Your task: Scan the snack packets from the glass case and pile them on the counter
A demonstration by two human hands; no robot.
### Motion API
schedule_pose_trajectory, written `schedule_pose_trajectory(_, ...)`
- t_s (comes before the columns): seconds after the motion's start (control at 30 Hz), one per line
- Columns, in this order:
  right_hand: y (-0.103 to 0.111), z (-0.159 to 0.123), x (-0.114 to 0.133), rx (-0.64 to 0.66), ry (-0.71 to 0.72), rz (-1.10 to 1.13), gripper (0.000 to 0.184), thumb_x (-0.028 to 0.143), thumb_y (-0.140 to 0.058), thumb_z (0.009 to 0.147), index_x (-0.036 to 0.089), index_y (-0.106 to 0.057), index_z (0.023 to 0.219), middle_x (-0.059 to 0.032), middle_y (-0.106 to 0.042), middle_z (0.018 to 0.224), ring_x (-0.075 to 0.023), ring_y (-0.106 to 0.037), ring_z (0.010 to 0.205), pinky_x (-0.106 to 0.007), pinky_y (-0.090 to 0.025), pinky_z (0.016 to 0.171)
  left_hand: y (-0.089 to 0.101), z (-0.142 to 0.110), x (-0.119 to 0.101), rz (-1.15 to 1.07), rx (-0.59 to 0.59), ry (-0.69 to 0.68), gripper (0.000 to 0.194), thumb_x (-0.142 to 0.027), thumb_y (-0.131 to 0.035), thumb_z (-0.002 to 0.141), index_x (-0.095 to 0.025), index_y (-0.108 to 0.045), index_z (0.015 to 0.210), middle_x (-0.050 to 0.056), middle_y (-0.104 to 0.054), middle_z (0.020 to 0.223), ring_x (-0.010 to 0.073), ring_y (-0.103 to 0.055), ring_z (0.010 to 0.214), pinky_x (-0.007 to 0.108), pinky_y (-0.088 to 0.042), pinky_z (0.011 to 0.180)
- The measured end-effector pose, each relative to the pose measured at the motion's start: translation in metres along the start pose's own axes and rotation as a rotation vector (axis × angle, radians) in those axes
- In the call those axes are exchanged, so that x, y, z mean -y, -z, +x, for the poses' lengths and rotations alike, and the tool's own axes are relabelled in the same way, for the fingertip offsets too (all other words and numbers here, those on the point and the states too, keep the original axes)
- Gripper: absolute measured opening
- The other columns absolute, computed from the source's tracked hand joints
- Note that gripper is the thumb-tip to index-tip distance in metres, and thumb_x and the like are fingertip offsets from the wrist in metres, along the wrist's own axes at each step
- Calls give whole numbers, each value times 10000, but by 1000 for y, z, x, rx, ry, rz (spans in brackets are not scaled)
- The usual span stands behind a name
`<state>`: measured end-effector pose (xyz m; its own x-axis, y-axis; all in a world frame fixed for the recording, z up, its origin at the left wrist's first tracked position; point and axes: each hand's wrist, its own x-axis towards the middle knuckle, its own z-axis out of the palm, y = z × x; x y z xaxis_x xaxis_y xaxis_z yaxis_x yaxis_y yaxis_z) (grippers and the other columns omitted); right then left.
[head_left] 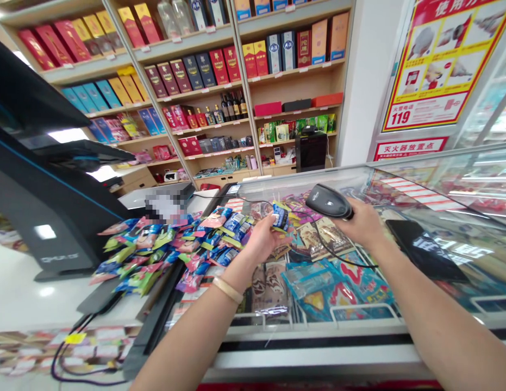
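Observation:
My left hand is closed on a small blue snack packet, held up over the glass freezer lid. My right hand grips a black handheld barcode scanner, whose head points left toward the packet, a short gap apart. The scanner's black cable hangs down under my right wrist. A pale band sits on my left wrist. A heap of several colourful snack packets lies on the counter just left of my left hand.
A black checkout terminal stands at the left on the white counter. A dark phone lies on the freezer glass at right. Packaged goods show under the glass. Shelves of boxed bottles fill the back wall; a red-and-yellow poster hangs right.

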<state>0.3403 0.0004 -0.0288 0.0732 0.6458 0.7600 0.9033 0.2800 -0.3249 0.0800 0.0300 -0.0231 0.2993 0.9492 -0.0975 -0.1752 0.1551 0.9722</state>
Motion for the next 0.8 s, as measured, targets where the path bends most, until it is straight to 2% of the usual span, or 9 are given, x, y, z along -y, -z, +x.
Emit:
schedule_pose_trajectory(0.03,0,0,1,-2,12,11,273,425,-659,753,214,-737,908,-105,-774,843,-316,-741,793,-350,-512,622,7,-7,-4,-121,25,50,318,-447,-563,950,-170,-658,1075,118,-758,1068,212,-759,860,379,-649,740)
schedule_pose_trajectory(0.1,-1,-2,4,-2,38,41,266,422,-659,756,217,-735,907,-99,-777,846,-306,-742,799,-345,-520,633,18,-21,-9,-225,45,81,343,-464,-611,932,-166,-675,1091,130,-757,1122,198,-767,864,311,-648,689)
schedule_pose_trajectory(0.2,-4,-5,8,26,85,95,238,391,-661,759,219,-732,907,-86,-778,850,-282,-742,797,-336,-536,655,28,-34,-9,-178,1,-1,366,-397,-766,842,-179,-688,1125,102,-761,1131,185,-771,871,265,-649,682)
schedule_pose_trajectory(0.3,-6,-8,15,36,153,139,251,366,-670,755,208,-733,939,-86,-779,868,-275,-741,800,-339,-553,683,32,-37,-2,-52,-87,-140,508,-378,-842,769,-180,-686,1209,87,-761,1146,211,-765,909,338,-672,737)
schedule_pose_trajectory(0.4,-6,-12,25,38,227,179,214,337,-664,769,216,-730,933,-77,-776,882,-255,-737,800,-323,-554,691,36,-35,7,125,-188,-266,598,-380,-798,802,-160,-654,1339,90,-776,1122,260,-763,943,441,-671,811)
schedule_pose_trajectory(0.47,-5,-14,33,51,270,202,150,326,-666,782,225,-716,881,-64,-763,845,-235,-725,757,-304,-540,658,38,-33,11,304,-257,-378,604,-321,-765,820,-148,-634,1384,99,-777,1157,291,-750,1046,472,-635,932)
schedule_pose_trajectory(0.6,-3,-20,48,105,335,233,78,299,-684,792,227,-699,818,-64,-748,816,-229,-709,725,-305,-534,649,43,-32,15,658,-379,-606,620,-196,-714,816,-149,-595,1422,129,-683,1385,297,-627,1319,436,-509,1131)
schedule_pose_trajectory(0.8,0,-27,67,228,330,310,188,335,-702,793,216,-729,936,-82,-769,906,-249,-724,822,-331,-560,729,46,-28,18,932,-435,-757,605,-154,-646,845,-146,-539,1440,147,-689,1327,272,-651,1261,419,-522,1103)
